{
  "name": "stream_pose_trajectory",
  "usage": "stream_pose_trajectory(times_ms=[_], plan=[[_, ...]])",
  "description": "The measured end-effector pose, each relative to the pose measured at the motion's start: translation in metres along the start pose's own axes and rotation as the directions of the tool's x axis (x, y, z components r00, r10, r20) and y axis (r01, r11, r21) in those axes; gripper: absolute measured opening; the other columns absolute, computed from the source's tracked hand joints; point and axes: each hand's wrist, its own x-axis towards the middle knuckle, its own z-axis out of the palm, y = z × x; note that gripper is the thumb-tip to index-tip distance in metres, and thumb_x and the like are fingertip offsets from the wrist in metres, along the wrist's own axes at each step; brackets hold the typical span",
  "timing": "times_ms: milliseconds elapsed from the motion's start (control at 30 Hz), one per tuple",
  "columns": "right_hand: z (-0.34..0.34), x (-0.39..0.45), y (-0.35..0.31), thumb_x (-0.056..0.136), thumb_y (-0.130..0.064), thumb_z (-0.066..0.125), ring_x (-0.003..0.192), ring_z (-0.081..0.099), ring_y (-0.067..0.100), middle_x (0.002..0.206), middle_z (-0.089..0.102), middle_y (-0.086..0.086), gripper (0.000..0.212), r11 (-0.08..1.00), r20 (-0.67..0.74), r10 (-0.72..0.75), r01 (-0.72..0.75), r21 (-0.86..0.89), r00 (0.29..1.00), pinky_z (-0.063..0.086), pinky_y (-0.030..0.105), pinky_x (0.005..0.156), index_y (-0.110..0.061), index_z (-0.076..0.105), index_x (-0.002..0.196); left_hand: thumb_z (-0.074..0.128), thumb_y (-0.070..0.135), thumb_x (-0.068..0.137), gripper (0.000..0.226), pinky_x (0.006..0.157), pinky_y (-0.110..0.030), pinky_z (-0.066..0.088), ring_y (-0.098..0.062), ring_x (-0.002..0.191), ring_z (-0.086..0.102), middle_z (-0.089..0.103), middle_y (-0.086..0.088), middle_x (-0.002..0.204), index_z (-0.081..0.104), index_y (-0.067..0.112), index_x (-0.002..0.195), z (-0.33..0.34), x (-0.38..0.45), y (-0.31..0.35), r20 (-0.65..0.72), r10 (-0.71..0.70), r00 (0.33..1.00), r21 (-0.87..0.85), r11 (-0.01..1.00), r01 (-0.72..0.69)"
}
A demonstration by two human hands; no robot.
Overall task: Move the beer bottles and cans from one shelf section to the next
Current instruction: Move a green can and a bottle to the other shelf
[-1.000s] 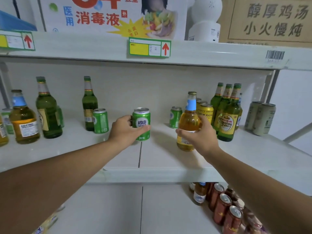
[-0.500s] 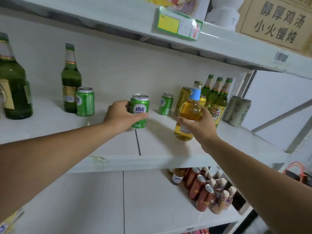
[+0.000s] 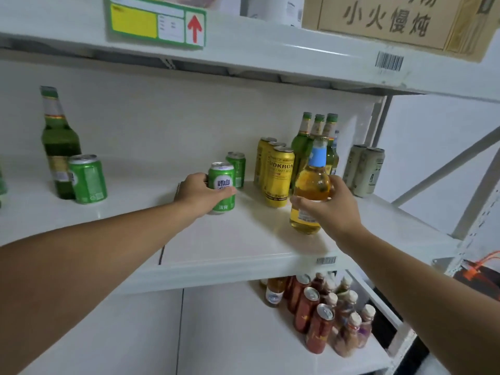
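Note:
My left hand (image 3: pixel 198 194) grips a green beer can (image 3: pixel 222 185) that stands on the right shelf section (image 3: pixel 243 247), just right of the seam between the sections. My right hand (image 3: pixel 334 209) holds a clear bottle of golden beer with a blue neck label (image 3: pixel 311 190), upright and low over the same section. Behind them stand another green can (image 3: pixel 238 169), three tall yellow cans (image 3: pixel 278 180) and three green bottles (image 3: pixel 305 139). On the left section remain a green bottle (image 3: pixel 59 147) and a green can (image 3: pixel 88 180).
Two grey-green cans (image 3: pixel 368 171) stand at the far right by the shelf upright. The shelf above (image 3: pixel 270 52) hangs low, carrying a price tag (image 3: pixel 157 23) and a cardboard box (image 3: pixel 392 20). Below, brown cans and small bottles (image 3: pixel 324 315) crowd the lower shelf.
Both hands have carried the green can and the golden bottle rightward onto the right section, nearer the yellow cans. The view has swung right and closer.

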Motion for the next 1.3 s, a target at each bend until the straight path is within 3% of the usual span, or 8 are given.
stream_pose_trajectory(times_ms=[133,433,633,967,1167,1233,1300], plan=[[-0.027,0.024,0.023,0.071,-0.038,0.099,0.101,0.073,0.006,0.11,0.075,-0.013,0.065,0.999,0.079,-0.045,0.042,0.031,0.996,0.062,0.036,0.089,-0.034,0.062,0.125,0.099,0.044,0.071,0.042,0.072,-0.027,0.059,-0.018,0.093,0.078,0.081,0.001,0.099,0.08,0.02,0.099,0.039,0.011,0.011,-0.056,-0.024,0.998,0.041,0.999,0.027],[-0.049,0.053,0.05,0.065,-0.047,0.1,0.11,0.073,0.011,0.118,0.076,-0.013,0.079,0.984,0.153,-0.107,0.083,0.159,0.982,0.062,0.049,0.099,-0.037,0.061,0.133,0.098,0.043,0.073,0.045,0.088,-0.037,0.063,-0.02,0.097,0.077,0.081,0.0,0.104,0.079,0.021,0.107,0.076,0.034,0.012,-0.094,-0.043,0.995,0.093,0.994,0.052],[-0.062,0.052,0.05,0.072,-0.029,0.101,0.106,0.075,0.007,0.116,0.078,-0.012,0.07,0.98,0.17,-0.12,0.089,0.181,0.978,0.062,0.044,0.098,-0.036,0.063,0.131,0.096,0.04,0.077,0.044,0.084,-0.03,0.056,-0.024,0.1,0.075,0.08,-0.005,0.108,0.082,0.018,0.112,0.083,0.053,0.011,-0.093,-0.062,0.994,0.118,0.99,0.073],[-0.073,0.05,0.046,0.074,-0.022,0.099,0.105,0.077,0.01,0.115,0.08,-0.01,0.066,0.989,0.12,-0.061,0.044,0.141,0.991,0.063,0.046,0.096,-0.033,0.065,0.13,0.098,0.042,0.073,0.047,0.082,-0.029,0.055,-0.023,0.096,0.075,0.081,-0.006,0.107,0.083,0.019,0.111,0.09,0.069,0.005,-0.1,-0.056,0.993,0.111,0.992,0.067],[-0.079,0.042,0.047,0.074,-0.025,0.099,0.102,0.077,0.006,0.112,0.079,-0.014,0.063,0.994,0.091,-0.053,0.044,0.104,0.994,0.062,0.033,0.087,-0.037,0.064,0.125,0.096,0.04,0.077,0.048,0.079,-0.027,0.048,-0.021,0.09,0.067,0.077,-0.006,0.103,0.082,0.016,0.115,0.092,0.076,0.005,-0.083,-0.053,0.995,0.112,0.992,0.062],[-0.083,0.041,0.049,0.074,-0.025,0.099,0.101,0.076,0.005,0.112,0.079,-0.014,0.062,0.995,0.095,-0.05,0.041,0.092,0.994,0.06,0.03,0.086,-0.036,0.065,0.125,0.096,0.046,0.076,0.054,0.081,-0.028,0.05,-0.022,0.093,0.068,0.078,-0.006,0.109,0.081,0.016,0.119,0.09,0.078,0.003,-0.071,-0.076,0.995,0.114,0.99,0.084],[-0.089,0.04,0.053,0.074,-0.027,0.099,0.101,0.076,0.005,0.112,0.079,-0.014,0.064,0.996,0.093,-0.038,0.03,0.085,0.995,0.061,0.031,0.087,-0.034,0.064,0.127,0.099,0.061,0.065,0.091,0.095,-0.033,0.055,-0.024,0.111,0.071,0.075,-0.007,0.132,0.07,0.018,0.14,0.086,0.077,-0.001,-0.027,-0.12,0.992,0.118,0.985,0.122]])
